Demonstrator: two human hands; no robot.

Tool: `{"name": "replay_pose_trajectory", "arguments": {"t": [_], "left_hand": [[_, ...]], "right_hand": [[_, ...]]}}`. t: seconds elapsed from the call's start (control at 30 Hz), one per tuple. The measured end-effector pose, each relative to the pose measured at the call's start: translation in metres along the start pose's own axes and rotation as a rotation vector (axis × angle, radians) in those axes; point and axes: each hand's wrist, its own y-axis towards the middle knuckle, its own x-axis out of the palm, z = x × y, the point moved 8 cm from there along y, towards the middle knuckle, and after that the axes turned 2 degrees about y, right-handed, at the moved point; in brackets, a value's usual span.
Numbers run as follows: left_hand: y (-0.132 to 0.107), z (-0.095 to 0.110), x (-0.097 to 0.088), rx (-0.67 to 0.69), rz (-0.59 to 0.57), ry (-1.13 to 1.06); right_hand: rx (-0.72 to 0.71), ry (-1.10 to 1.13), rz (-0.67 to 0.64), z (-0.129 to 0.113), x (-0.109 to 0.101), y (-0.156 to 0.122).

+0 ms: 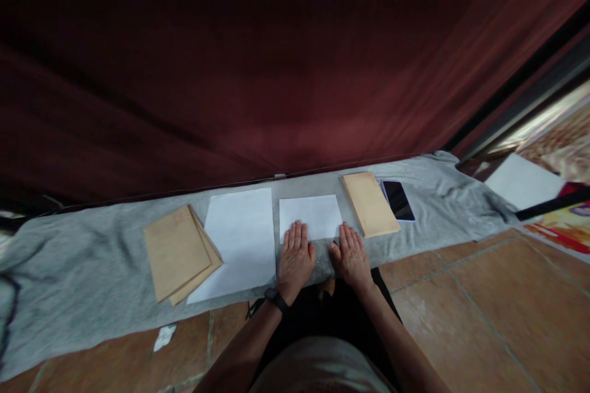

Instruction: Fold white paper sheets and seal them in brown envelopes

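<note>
A white sheet of paper [310,212], about half the size of the one beside it, lies flat in front of me; whether it is folded I cannot tell. My left hand [296,258] rests palm down with its fingertips on the sheet's near left corner. At the near right corner lies my right hand [352,254], also flat, fingers stretched out. Neither hand holds anything. To the left is a larger white sheet [244,239], partly under brown envelopes [177,249]. Right of the small sheet lies a stack of brown envelopes [370,204].
A grey cloth [106,239] covers the long narrow surface. Beyond the right-hand stack lies a phone [399,201]. A dark red curtain [295,86] hangs along the back edge. On the tiled floor [456,295] below, a white scrap [165,337] lies near the front left.
</note>
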Motion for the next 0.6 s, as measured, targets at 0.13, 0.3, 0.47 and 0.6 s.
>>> {"name": "replay_pose_trajectory", "arguments": {"t": [0.13, 0.3, 0.47, 0.6], "left_hand": [[-0.001, 0.0, 0.0, 0.006, -0.012, 0.001], [-0.001, -0.001, -0.001, 0.026, -0.034, 0.011], [-0.001, -0.001, -0.002, 0.035, -0.03, 0.0], [-0.002, -0.001, -0.002, 0.04, -0.02, -0.003]], "right_hand": [[-0.064, 0.087, -0.048, -0.02, -0.001, 0.007], [-0.162, 0.144, -0.178, -0.051, 0.008, 0.013], [-0.144, 0.108, -0.185, -0.05, 0.011, 0.01], [-0.143, 0.073, -0.176, -0.045, 0.011, 0.008]]}}
